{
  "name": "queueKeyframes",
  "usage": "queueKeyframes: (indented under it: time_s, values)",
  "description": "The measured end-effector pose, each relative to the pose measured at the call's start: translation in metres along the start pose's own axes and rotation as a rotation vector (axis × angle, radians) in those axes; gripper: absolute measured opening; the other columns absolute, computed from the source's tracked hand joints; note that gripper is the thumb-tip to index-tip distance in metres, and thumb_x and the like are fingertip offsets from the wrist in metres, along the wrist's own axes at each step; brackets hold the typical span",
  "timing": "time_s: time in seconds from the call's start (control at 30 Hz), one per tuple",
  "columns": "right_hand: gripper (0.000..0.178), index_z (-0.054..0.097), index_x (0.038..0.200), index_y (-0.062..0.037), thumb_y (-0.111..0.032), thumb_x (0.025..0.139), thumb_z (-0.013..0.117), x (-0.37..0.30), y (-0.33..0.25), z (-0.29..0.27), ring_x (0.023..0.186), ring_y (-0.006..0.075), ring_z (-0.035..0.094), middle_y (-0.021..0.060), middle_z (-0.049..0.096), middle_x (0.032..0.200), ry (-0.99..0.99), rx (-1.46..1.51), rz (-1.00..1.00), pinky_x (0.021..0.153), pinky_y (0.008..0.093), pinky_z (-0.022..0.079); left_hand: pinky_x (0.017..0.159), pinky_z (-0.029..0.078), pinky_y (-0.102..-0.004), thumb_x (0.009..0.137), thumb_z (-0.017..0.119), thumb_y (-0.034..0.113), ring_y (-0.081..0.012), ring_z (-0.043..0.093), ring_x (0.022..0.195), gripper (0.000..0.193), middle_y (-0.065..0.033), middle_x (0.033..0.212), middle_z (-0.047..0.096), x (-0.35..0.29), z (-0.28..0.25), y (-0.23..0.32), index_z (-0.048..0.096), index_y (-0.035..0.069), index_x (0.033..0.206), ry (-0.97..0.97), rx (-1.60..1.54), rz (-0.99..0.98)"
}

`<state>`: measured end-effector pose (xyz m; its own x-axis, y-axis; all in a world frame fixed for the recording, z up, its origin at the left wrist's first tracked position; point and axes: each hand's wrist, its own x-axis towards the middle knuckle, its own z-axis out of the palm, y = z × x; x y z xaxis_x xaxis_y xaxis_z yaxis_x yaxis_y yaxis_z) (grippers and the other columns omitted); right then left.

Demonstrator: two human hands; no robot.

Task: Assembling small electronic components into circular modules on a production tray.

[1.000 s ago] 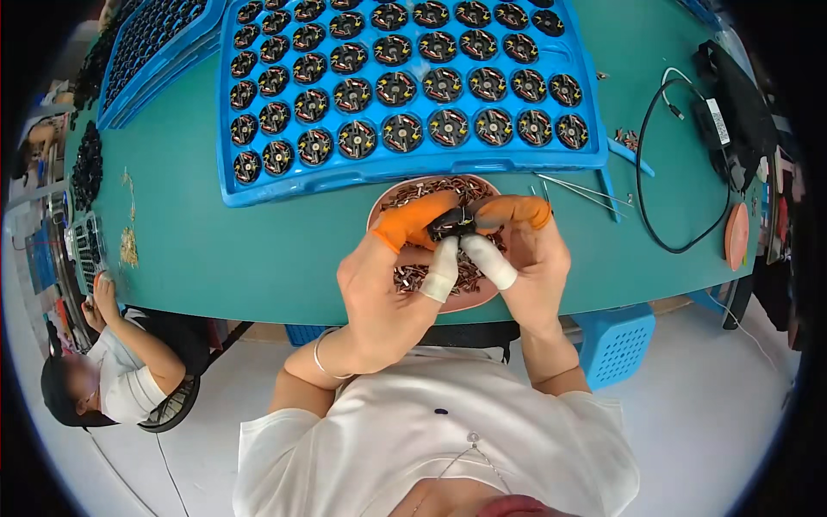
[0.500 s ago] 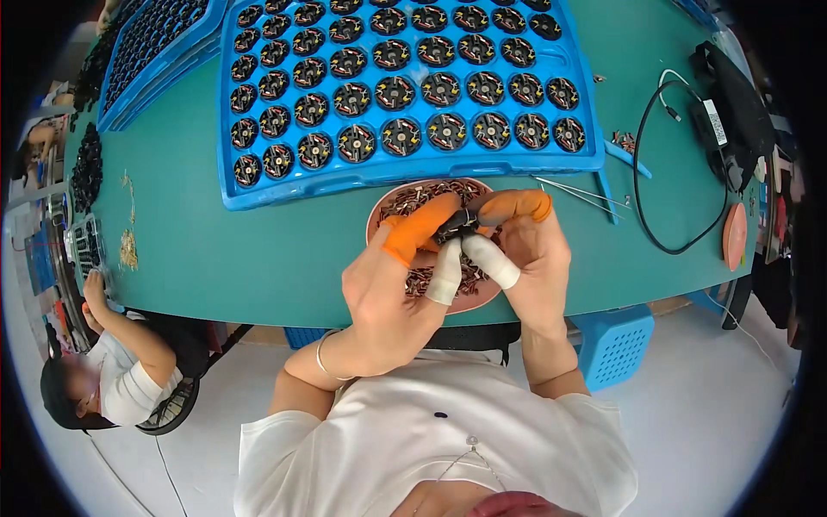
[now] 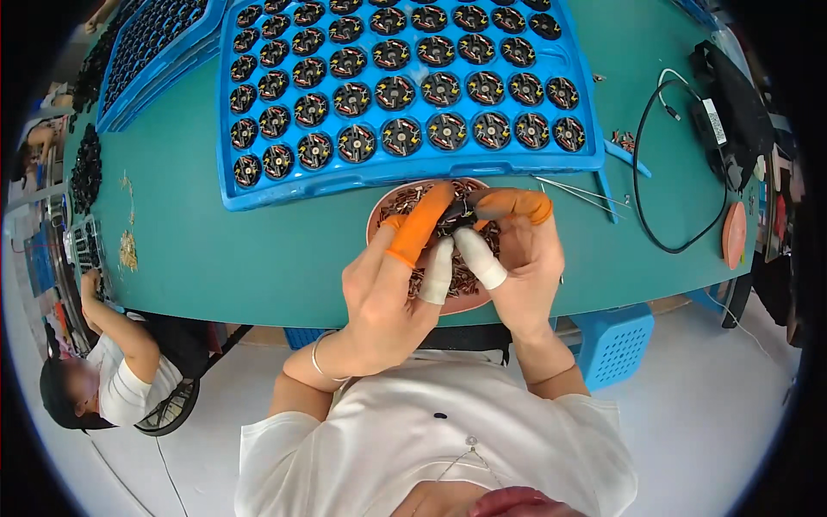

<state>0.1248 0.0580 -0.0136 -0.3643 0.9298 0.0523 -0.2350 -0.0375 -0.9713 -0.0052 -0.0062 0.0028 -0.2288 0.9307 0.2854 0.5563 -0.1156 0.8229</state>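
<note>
Between my two hands is a round black motor brush holder or similar disc-shaped part [image 3: 457,217], mostly covered by my fingers. My left hand [image 3: 392,280] pinches it from the left, with an orange cover on the index finger and a white one on the thumb. From the right, my right hand [image 3: 525,267] grips the same part, its fingertips covered in orange and white too. Directly beneath lies a pink bowl [image 3: 376,215] filled with small copper-brown and dark metal pieces [image 3: 465,280].
A blue tray [image 3: 413,170] with rows of round black parts sits beyond the bowl. Tweezers [image 3: 577,191] and a black cable [image 3: 642,207] lie to the right, a black bag [image 3: 732,112] farther over. Another person [image 3: 121,362] sits at left. A blue stool [image 3: 616,349] stands below the table.
My fingers have shifted slightly around the black part, the left index straightening and my thumbs moving a little left. The other person's arm at left has moved slightly.
</note>
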Motion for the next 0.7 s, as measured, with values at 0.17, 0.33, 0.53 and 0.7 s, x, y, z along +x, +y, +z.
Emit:
queueKeyframes:
  time_s: [0.17, 0.33, 0.53, 0.7]
  values:
    - [0.028, 0.053, 0.11, 0.0023, 0.007, 0.084, 0.061, 0.004, 0.0, -0.006, 0.096, 0.0163, 0.058, 0.0103, 0.058, 0.109, -0.083, 0.24, 0.177, 0.087, 0.0316, 0.047, 0.068, 0.057, -0.0274, 0.084, 0.061, -0.007, -0.0205, 0.066, 0.079, 0.04, -0.0174, 0.105, 0.059, 0.003, 0.004, 0.001, 0.053, -0.007, 0.123, 0.046, -0.329, -0.184]
    - [0.026, 0.055, 0.111, 0.0031, 0.005, 0.086, 0.059, 0.005, -0.001, -0.012, 0.102, 0.0179, 0.058, 0.0119, 0.059, 0.112, -0.117, 0.279, 0.174, 0.09, 0.0329, 0.047, 0.071, 0.058, -0.0274, 0.086, 0.059, -0.006, -0.0179, 0.066, 0.083, 0.039, -0.0164, 0.108, 0.058, 0.003, 0.0, 0.004, 0.051, -0.007, 0.125, 0.022, -0.38, -0.229]
    - [0.03, 0.055, 0.111, 0.0028, 0.006, 0.083, 0.063, 0.004, 0.0, -0.011, 0.101, 0.0178, 0.058, 0.0115, 0.059, 0.111, -0.096, 0.249, 0.16, 0.09, 0.0323, 0.046, 0.069, 0.058, -0.0276, 0.085, 0.06, -0.006, -0.019, 0.066, 0.082, 0.04, -0.0175, 0.108, 0.058, 0.005, 0.001, 0.005, 0.051, -0.007, 0.124, 0.025, -0.323, -0.169]
    - [0.035, 0.054, 0.11, 0.0017, 0.01, 0.078, 0.066, 0.005, 0.001, -0.006, 0.095, 0.0163, 0.058, 0.0099, 0.059, 0.108, -0.059, 0.193, 0.082, 0.087, 0.0309, 0.046, 0.063, 0.056, -0.0296, 0.081, 0.064, -0.006, -0.0254, 0.067, 0.077, 0.04, -0.0189, 0.1, 0.062, 0.002, 0.001, 0.005, 0.054, -0.009, 0.12, 0.027, -0.085, -0.048]
